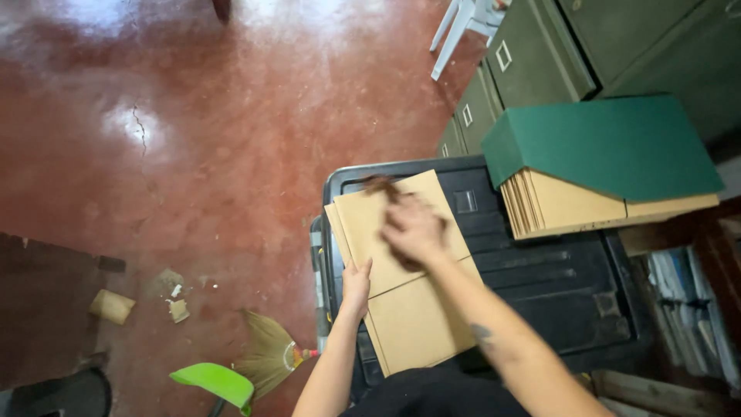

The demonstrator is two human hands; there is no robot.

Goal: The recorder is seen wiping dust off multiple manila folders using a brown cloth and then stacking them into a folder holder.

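The left hand sits closest in, thumb up and fingers out of sight under the left edge of the card stack, steadying it; it looks pressed against the edge, though I cannot tell how tightly. The stack lies on the black crate lid, tilted so its long side runs away from the person. The right hand is over the upper half of the top sheet, blurred with motion, fingers curled down onto the card; whether it is pinching a sheet or rubbing flat-palmed I cannot tell. A dark smudge by its fingertips may be a cloth or shadow.

To my eye, the work goes best if the left hand keeps the edge pinned so the sheets don't fan, while the right moves along the card and not across the loose corner.

Further back, a green folder covers more card sheets. On the red floor lie a broom and green dustpan; grey cabinets stand beyond.
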